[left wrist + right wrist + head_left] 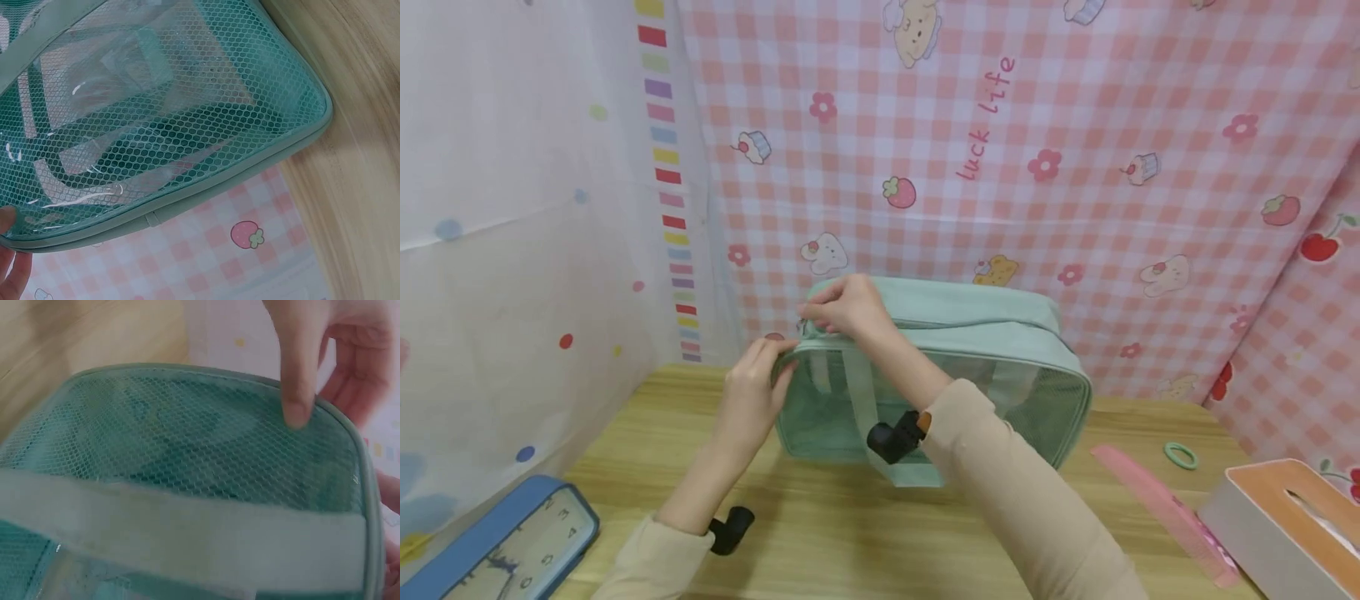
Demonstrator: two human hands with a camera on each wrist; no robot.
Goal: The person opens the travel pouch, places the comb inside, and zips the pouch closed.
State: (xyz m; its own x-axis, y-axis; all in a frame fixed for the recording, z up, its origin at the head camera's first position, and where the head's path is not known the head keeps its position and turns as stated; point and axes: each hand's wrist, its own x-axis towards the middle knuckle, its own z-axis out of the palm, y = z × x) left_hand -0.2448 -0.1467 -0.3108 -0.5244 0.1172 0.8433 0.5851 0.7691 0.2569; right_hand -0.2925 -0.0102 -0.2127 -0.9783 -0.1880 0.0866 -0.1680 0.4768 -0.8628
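A mint-green toiletry bag (970, 302) with clear and mesh panels stands upright on the wooden table, its strap handle (917, 475) hanging down the front. At the bag's upper left corner, my left hand (748, 392) pinches the piped edge between thumb and fingers; the right wrist view shows the thumb pressed on the mesh (206, 431). My right hand (853, 304) reaches across the top and pinches at the left end of the zipper (925, 323). The fingers largely hide the zipper pull. Through the mesh in the left wrist view, pale shapes show inside, too blurred to name.
To the right lie a pink comb (1157, 508) and a green ring (1181, 455), beside a tissue box (1247, 508) with an orange top. A blue-framed clock (542, 533) lies at the front left. A pink checked cloth (1000, 200) hangs behind the bag.
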